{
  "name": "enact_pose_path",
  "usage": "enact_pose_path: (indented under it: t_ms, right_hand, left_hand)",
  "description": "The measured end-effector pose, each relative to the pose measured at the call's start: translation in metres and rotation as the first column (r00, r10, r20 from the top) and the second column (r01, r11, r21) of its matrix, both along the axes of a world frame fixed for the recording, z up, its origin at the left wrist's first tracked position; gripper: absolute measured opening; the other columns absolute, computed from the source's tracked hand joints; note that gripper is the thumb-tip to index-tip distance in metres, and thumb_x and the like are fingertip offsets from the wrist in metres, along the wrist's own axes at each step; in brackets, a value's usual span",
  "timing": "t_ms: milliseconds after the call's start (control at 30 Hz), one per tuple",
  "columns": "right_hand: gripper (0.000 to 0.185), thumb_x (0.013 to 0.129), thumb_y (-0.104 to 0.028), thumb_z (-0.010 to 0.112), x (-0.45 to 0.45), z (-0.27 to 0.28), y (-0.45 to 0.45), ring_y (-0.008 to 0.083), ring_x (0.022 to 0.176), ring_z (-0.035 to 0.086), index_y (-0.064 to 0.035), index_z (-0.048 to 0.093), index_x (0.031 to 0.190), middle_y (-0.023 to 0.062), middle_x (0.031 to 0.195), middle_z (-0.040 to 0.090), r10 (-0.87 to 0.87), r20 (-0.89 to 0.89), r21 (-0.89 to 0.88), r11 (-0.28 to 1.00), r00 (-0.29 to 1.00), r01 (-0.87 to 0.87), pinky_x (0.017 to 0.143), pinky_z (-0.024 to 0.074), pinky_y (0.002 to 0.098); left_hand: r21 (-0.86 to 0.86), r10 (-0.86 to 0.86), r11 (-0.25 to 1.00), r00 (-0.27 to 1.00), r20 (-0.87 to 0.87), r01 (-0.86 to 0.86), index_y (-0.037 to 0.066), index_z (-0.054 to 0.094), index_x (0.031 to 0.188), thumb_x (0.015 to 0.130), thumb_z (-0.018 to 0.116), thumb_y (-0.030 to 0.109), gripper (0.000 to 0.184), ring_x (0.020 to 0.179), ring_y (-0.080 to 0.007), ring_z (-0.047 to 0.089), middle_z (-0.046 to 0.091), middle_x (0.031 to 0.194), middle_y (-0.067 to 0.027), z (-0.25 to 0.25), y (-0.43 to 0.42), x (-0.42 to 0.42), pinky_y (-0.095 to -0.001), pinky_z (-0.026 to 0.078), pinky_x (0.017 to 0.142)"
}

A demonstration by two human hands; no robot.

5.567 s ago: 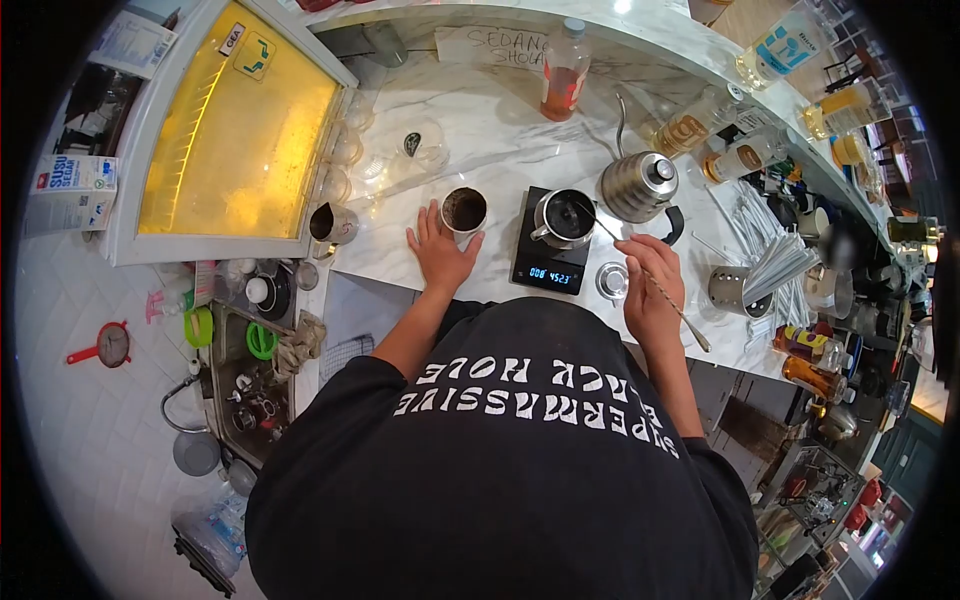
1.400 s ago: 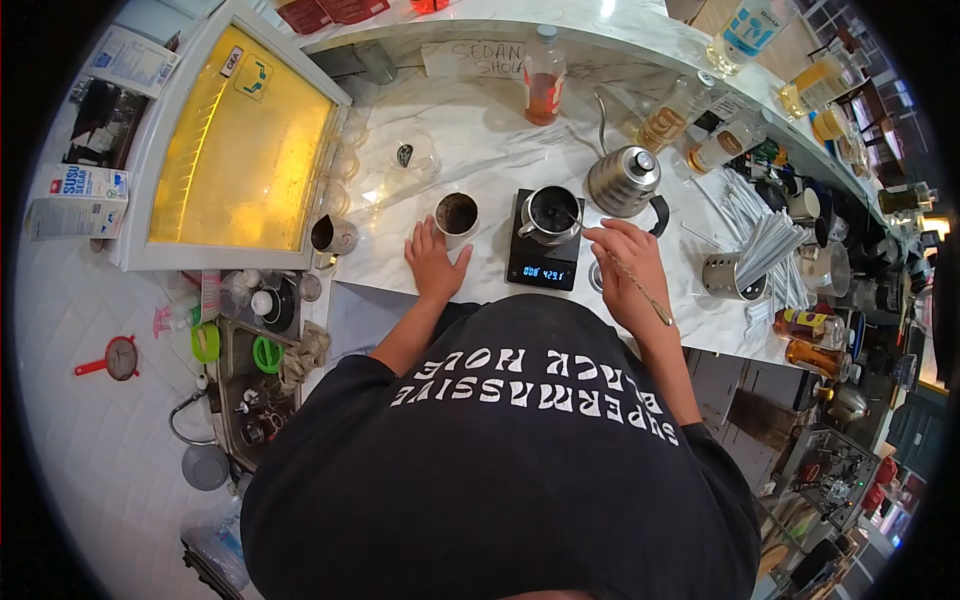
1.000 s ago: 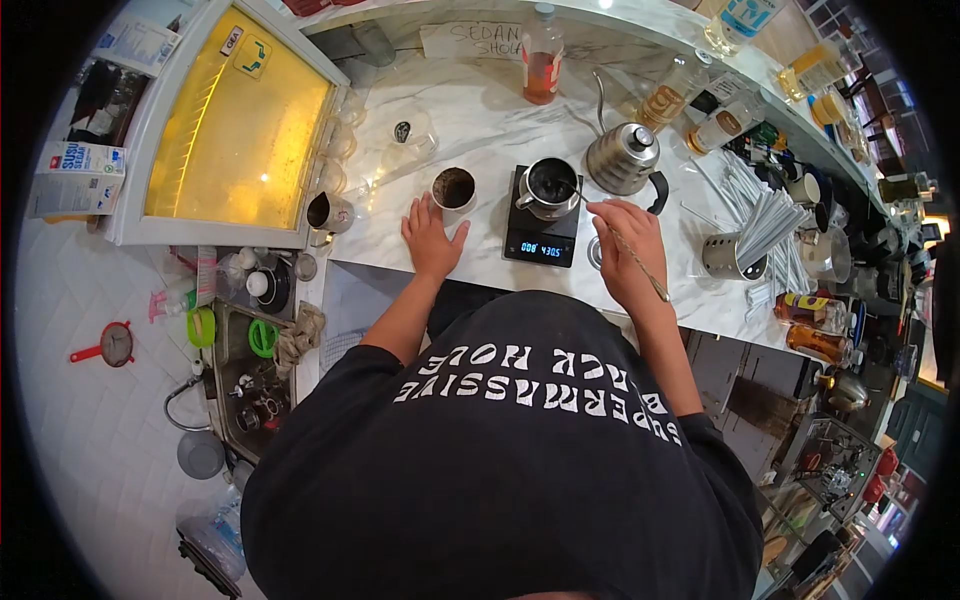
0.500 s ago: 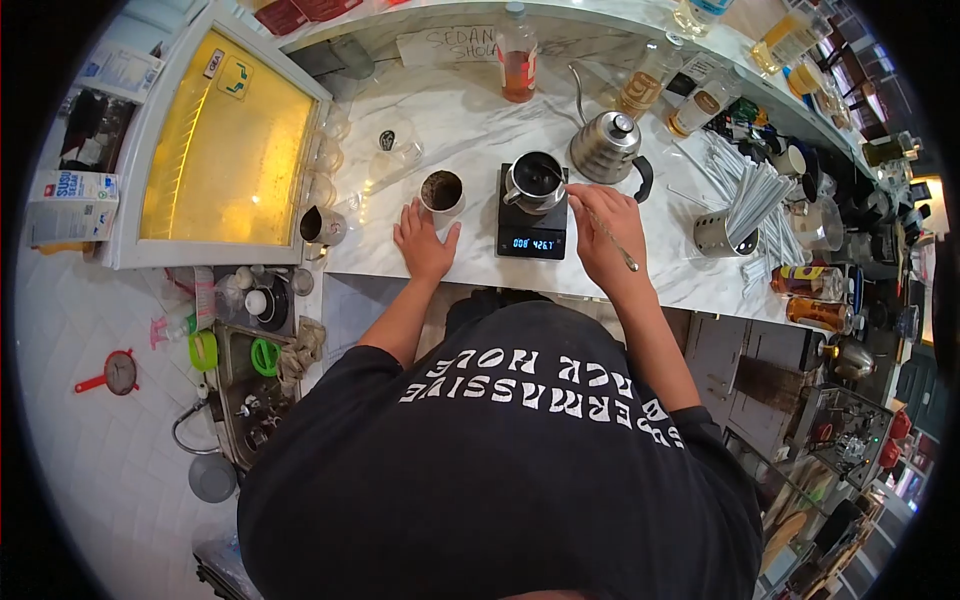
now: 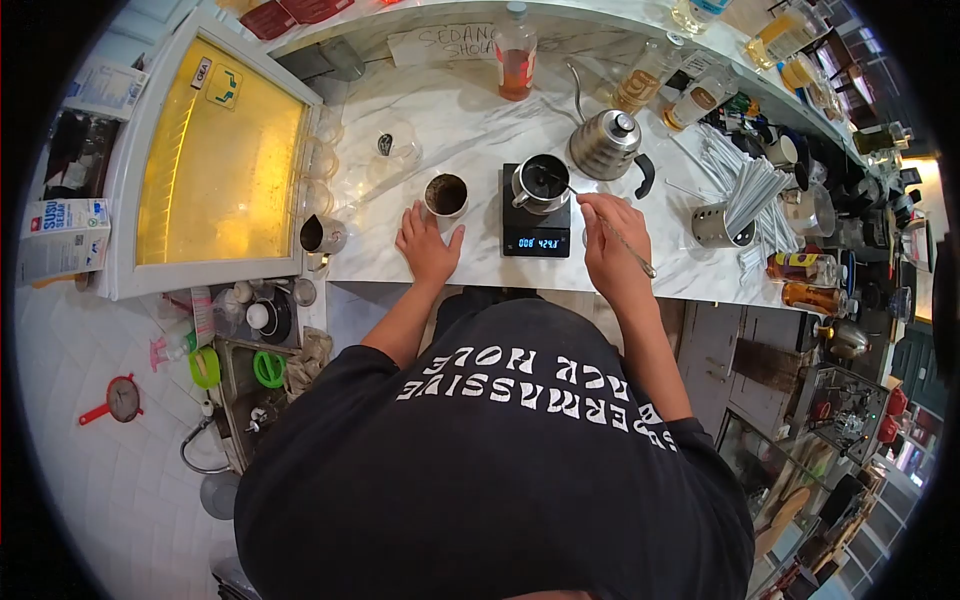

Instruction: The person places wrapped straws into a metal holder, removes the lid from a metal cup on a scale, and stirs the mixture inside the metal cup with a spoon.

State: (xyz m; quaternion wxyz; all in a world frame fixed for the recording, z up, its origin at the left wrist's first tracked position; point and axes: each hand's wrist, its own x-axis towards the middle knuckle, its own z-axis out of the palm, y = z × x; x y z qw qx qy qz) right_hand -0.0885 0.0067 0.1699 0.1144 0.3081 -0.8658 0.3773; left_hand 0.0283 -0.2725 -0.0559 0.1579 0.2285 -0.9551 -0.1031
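Observation:
My right hand pinches a long, thin metal spoon. The spoon's far end dips into dark liquid in a metal cup. This cup stands on a black digital scale with a lit blue display. My left hand rests on the counter with its fingers spread, close against the near side of a pale cup that has brown, ground-looking matter inside. Whether the fingertips touch that cup, I cannot tell. Behind my right hand stands a steel gooseneck kettle.
A marble counter spans the front. On it stand a bottle of reddish liquid, a perforated holder with straws and a small metal pitcher. A yellow-lit glass-door cabinet is at left, above a sink.
My right hand has shifted slightly right and down, and the spoon's handle has swung with it. My left hand stays by the pale cup. The view has tilted a little.

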Motion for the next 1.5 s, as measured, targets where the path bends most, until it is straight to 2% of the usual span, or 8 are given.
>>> enact_pose_path:
  t_ms: [200,500,800,1000,1100,1233,1433,1500]
  right_hand:
    - [0.013,0.105,-0.012,0.064,0.01,0.001,-0.008,0.0308,0.104,0.071,-0.0054,0.072,0.113,0.0116,0.106,0.076,-0.053,0.051,0.018,0.999,0.997,0.052,0.092,0.0481,0.0426]
    - [0.014,0.105,-0.011,0.063,0.022,0.0,-0.017,0.0335,0.109,0.071,-0.004,0.073,0.112,0.0137,0.109,0.077,-0.162,0.059,0.019,0.987,0.985,0.161,0.097,0.0486,0.0435]
    - [0.018,0.108,-0.01,0.06,0.03,-0.001,-0.022,0.0327,0.113,0.07,-0.003,0.075,0.116,0.0141,0.115,0.077,-0.233,0.058,0.04,0.972,0.971,0.231,0.098,0.0527,0.0413]
    - [0.017,0.107,-0.009,0.062,0.026,-0.001,-0.025,0.0322,0.116,0.069,-0.0039,0.075,0.116,0.0144,0.115,0.076,-0.271,0.11,0.037,0.963,0.956,0.269,0.1,0.0517,0.0416]
    - [0.015,0.104,-0.009,0.065,0.031,-0.004,-0.023,0.0316,0.116,0.069,-0.0052,0.075,0.115,0.0126,0.113,0.077,-0.276,0.116,0.025,0.961,0.954,0.275,0.1,0.0504,0.0425]
    - [0.018,0.108,-0.01,0.061,0.035,0.002,-0.025,0.032,0.121,0.068,-0.0049,0.075,0.118,0.0147,0.12,0.075,-0.233,0.102,0.083,0.971,0.967,0.225,0.102,0.052,0.0411]
    - [0.015,0.104,-0.008,0.065,0.03,-0.003,-0.02,0.0329,0.122,0.068,-0.0052,0.075,0.115,0.0111,0.115,0.076,-0.26,0.086,0.061,0.965,0.962,0.256,0.103,0.0496,0.0438]
    - [0.014,0.105,-0.008,0.065,0.036,-0.003,-0.018,0.033,0.122,0.068,-0.0047,0.074,0.114,0.011,0.114,0.077,-0.23,0.084,0.043,0.973,0.97,0.227,0.103,0.0494,0.044]
  left_hand:
    - [0.092,-0.132,0.989,0.976,0.174,0.117,0.002,0.06,0.145,0.086,0.077,0.063,0.087,0.148,-0.0398,0.036,0.041,0.163,-0.0193,0.027,-0.023,-0.004,-0.0559,0.03,0.111]
    - [0.0,-0.231,0.972,0.958,0.167,0.235,0.002,0.061,0.146,0.083,0.078,0.068,0.093,0.155,-0.0394,0.03,0.036,0.167,-0.017,0.015,-0.041,-0.012,-0.0673,0.024,0.116]
    - [0.123,-0.276,0.958,0.948,0.161,0.258,0.008,0.052,0.157,0.067,0.085,0.075,0.117,0.161,-0.038,0.023,0.031,0.171,-0.0191,0.025,-0.056,-0.025,-0.0627,0.016,0.126]
    - [0.235,-0.272,0.938,0.961,0.044,0.254,0.011,0.047,0.161,0.066,0.086,0.075,0.121,0.161,-0.0383,0.023,0.032,0.171,-0.0192,0.03,-0.056,-0.024,-0.0632,0.014,0.127]
    - [0.164,-0.293,0.947,0.952,0.088,0.277,-0.006,0.06,0.146,0.067,0.084,0.077,0.117,0.162,-0.0366,0.02,0.028,0.172,-0.0173,0.026,-0.059,-0.026,-0.0642,0.015,0.126]
    - [0.212,-0.292,0.941,0.95,0.115,0.264,-0.007,0.061,0.145,0.068,0.085,0.076,0.115,0.162,-0.0362,0.02,0.028,0.172,-0.0171,0.029,-0.058,-0.025,-0.0633,0.014,0.127]
    - [0.175,-0.295,0.946,0.95,0.103,0.274,-0.004,0.061,0.145,0.069,0.084,0.076,0.113,0.162,-0.0361,0.02,0.029,0.17,-0.0177,0.027,-0.059,-0.025,-0.0632,0.014,0.126]
    - [0.148,-0.288,0.951,0.954,0.09,0.273,0.007,0.052,0.156,0.067,0.085,0.076,0.117,0.161,-0.0368,0.023,0.033,0.17,-0.018,0.023,-0.06,-0.025,-0.0632,0.014,0.126]
